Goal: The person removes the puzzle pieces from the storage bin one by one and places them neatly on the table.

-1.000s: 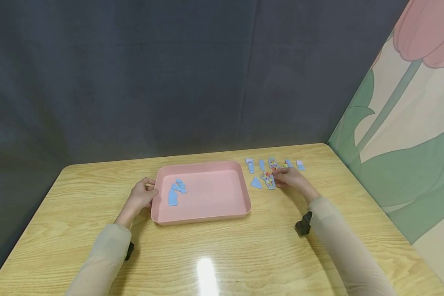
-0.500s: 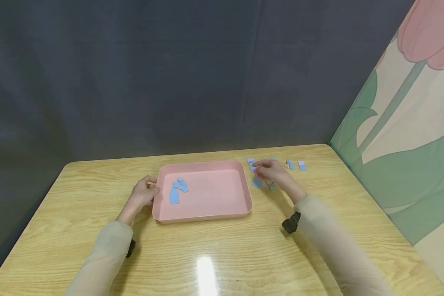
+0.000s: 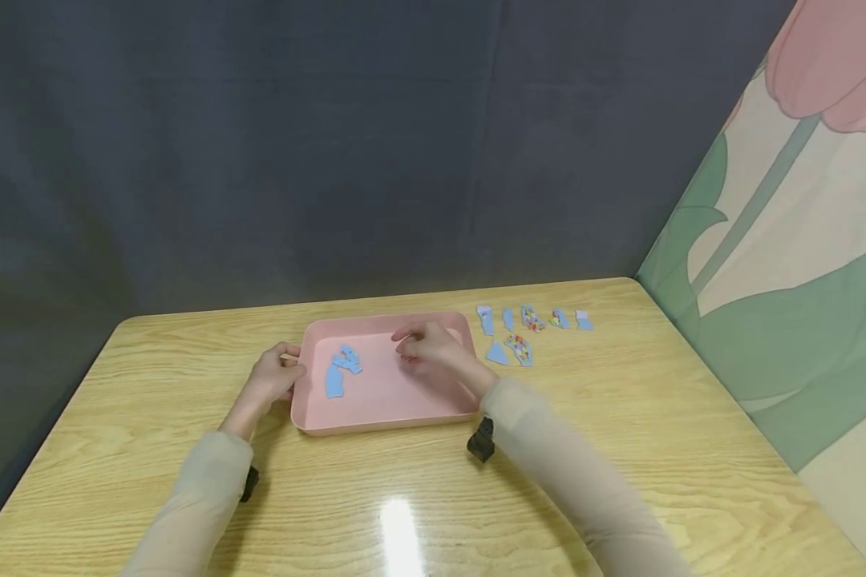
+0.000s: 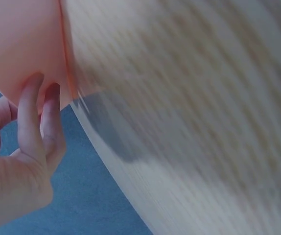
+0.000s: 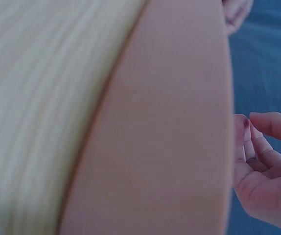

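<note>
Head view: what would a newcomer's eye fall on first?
Probably the shallow, rectangular pink tray on the pale wooden table, with the left hand gripping its left end and the right hand over it. Next, the small, flat blue pieces, some brightly multicoloured, lying beyond the tray's right end. Then the big printed pink tulip, upper right corner.

We see a light wood-grain worktop (image 3: 317, 513) bearing a shallow pink tray (image 3: 386, 393) and, beside its right end, seven small flat pieces (image 3: 496, 353), mostly blue.
</note>
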Demonstrator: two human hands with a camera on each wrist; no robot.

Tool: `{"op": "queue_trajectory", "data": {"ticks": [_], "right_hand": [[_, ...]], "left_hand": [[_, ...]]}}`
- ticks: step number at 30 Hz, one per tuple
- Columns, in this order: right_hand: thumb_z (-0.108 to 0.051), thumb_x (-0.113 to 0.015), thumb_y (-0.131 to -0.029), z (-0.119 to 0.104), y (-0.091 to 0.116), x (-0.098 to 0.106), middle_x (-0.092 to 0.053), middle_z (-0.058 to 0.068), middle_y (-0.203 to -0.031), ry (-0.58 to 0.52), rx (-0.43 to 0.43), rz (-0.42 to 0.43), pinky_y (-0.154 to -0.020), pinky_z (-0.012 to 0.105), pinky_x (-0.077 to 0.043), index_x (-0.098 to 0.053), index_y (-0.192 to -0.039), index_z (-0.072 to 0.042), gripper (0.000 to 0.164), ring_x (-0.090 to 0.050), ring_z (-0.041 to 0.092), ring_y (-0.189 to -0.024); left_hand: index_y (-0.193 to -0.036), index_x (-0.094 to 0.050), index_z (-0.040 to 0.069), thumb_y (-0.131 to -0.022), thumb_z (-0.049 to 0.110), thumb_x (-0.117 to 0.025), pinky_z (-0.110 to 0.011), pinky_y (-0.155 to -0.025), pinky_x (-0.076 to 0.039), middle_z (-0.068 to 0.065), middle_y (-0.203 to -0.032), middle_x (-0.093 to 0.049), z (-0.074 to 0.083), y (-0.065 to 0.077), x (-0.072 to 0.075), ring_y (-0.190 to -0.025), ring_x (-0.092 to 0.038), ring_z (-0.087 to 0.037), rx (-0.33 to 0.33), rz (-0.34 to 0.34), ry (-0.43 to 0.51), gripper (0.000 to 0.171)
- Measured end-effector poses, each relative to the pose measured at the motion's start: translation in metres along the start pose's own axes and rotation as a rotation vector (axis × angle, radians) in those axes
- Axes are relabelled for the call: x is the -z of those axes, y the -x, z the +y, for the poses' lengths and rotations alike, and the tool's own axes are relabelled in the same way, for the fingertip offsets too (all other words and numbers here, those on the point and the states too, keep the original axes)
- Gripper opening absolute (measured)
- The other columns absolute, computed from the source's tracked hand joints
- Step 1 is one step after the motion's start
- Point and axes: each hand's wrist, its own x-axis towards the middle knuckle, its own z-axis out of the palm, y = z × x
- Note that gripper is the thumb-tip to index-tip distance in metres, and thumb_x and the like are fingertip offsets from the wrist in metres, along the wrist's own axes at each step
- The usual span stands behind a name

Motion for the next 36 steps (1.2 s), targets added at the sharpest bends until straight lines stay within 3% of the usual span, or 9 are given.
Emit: {"op": "queue_trajectory", "data": {"ticks": [11, 22, 31, 36], "right_hand": [[0.005, -0.055, -0.084, -0.015, -0.013, -0.054, -0.069, 0.018, -0.1, -0.004, -0.007, -0.076, -0.062, 0.017, -0.047, -0.066, -0.113, 0.004, 0.03, -0.052, 0.008, -0.068], [0.005, -0.065, -0.08, -0.015, -0.021, -0.087, -0.07, 0.019, -0.1, -0.04, 0.023, -0.01, -0.065, 0.013, -0.043, -0.069, -0.104, 0.005, 0.024, -0.054, 0.007, -0.074], [-0.012, -0.072, -0.082, -0.018, -0.025, -0.103, -0.067, 0.007, -0.092, 0.217, 0.039, 0.039, -0.066, 0.015, -0.043, -0.068, -0.102, 0.0, 0.024, -0.051, 0.008, -0.075], [-0.023, -0.076, -0.081, -0.021, -0.023, -0.112, -0.068, 0.008, -0.115, 0.388, 0.023, 0.04, -0.082, 0.022, -0.051, -0.067, -0.108, -0.002, 0.035, -0.063, 0.015, -0.099]], "left_hand": [[-0.133, -0.039, -0.009, -0.091, 0.005, -0.045, -0.028, -0.062, -0.056, -0.027, -0.113, -0.056, 0.001, 0.0, 0.004, -0.078, -0.062, -0.015, 0.003, -0.03, 0.048, 0.045], [-0.133, -0.042, -0.009, -0.09, 0.005, -0.048, -0.027, -0.062, -0.056, -0.03, -0.114, -0.062, 0.003, -0.001, 0.007, -0.072, -0.063, -0.01, 0.019, -0.025, 0.052, 0.046], [-0.134, -0.041, -0.01, -0.09, 0.004, -0.047, -0.026, -0.062, -0.056, -0.033, -0.12, -0.059, 0.003, 0.003, 0.007, -0.075, -0.064, -0.011, 0.026, -0.029, 0.026, 0.046], [-0.135, -0.04, -0.01, -0.091, 0.005, -0.047, -0.026, -0.065, -0.057, -0.034, -0.124, -0.056, 0.003, 0.004, 0.006, -0.078, -0.065, -0.011, 0.02, -0.043, 0.03, 0.047]]}}
